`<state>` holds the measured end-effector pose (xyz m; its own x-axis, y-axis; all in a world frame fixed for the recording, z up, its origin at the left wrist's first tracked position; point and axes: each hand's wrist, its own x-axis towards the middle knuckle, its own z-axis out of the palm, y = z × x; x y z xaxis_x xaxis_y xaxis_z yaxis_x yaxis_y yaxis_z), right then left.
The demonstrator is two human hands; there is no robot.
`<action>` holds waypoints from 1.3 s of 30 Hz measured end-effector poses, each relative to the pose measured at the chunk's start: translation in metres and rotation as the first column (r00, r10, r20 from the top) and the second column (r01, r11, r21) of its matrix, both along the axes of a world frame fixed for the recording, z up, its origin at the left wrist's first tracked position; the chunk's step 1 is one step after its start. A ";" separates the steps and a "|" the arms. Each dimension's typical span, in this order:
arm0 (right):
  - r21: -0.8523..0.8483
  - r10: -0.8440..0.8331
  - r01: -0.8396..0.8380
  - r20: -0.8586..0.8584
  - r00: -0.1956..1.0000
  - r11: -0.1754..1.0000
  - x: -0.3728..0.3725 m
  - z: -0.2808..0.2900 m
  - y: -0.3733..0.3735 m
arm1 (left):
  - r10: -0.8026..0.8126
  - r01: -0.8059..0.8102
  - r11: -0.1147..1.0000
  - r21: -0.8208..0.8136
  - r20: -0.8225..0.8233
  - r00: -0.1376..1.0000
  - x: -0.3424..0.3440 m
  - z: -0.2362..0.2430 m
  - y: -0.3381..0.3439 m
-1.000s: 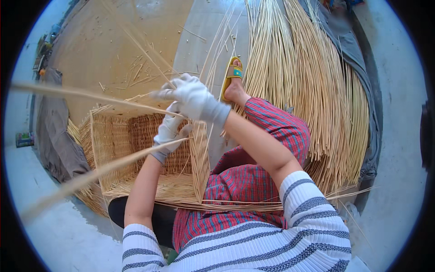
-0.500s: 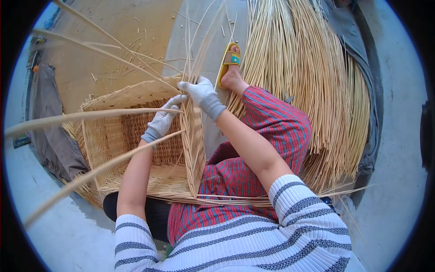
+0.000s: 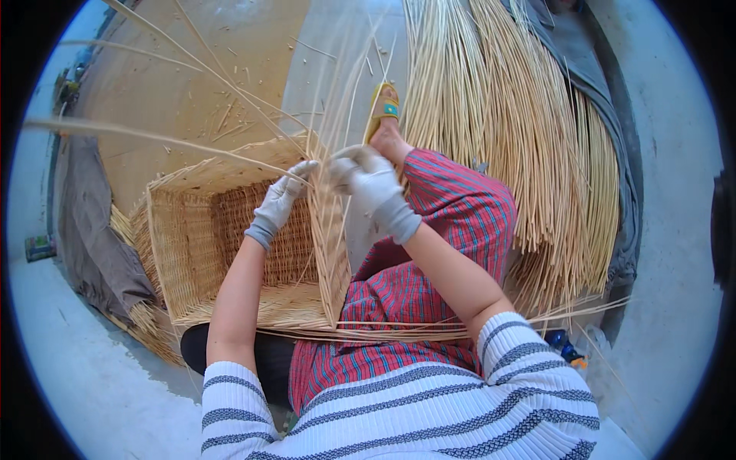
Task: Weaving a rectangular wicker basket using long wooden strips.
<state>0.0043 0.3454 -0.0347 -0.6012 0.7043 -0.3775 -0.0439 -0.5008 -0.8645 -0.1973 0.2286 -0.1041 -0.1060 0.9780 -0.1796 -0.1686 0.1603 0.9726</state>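
Note:
A wicker basket [image 3: 244,310] lies on its side by my lap, its opening toward my left arm. My left hand [image 3: 277,201], in a white glove with a grey cuff, is closed at the basket's upper right edge. Its fingers pinch a long pale wicker rod [image 3: 172,143] that sticks out to the left. Just right of that edge is my right hand [image 3: 369,182], gloved alike and bent at the fingers. Motion blurs its fingertips and the thin rods beside them, so its hold is unclear. Other loose rods [image 3: 211,67] fan upward from the edge.
A thick bundle of long rods [image 3: 498,130] lies on grey cloth [image 3: 594,69] at the right. My foot in a yellow sandal [image 3: 381,110] rests beside it. Rod scraps [image 3: 226,115] litter the brown board. Dark cloth [image 3: 92,222] lies at the left over more rods.
My right hand has drawn back from the basket's edge, rightward and down. The two rods that crossed the lower left have swung away; one now points up and left from my left hand.

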 end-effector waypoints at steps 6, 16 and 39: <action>0.370 0.187 -0.153 -0.057 0.981 0.916 -0.016 0.043 -0.039 | 0.103 -0.097 0.992 -0.077 0.081 0.991 -0.005 -0.005 -0.013; 0.755 0.374 -0.608 0.505 0.778 0.246 -0.062 0.020 0.030 | 0.049 -0.092 0.983 -0.159 -0.255 0.966 -0.017 0.029 0.004; 0.857 -0.431 -0.410 0.256 0.865 -0.312 -0.100 -0.023 0.132 | 0.155 -0.157 0.987 0.025 -0.379 0.912 0.006 0.013 0.025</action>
<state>-0.0956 0.4777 -0.0581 -0.6993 0.3587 0.6183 0.4174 0.9071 -0.0541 -0.1911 0.2538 -0.0913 -0.3178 0.9428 -0.1010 0.1888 0.1674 0.9676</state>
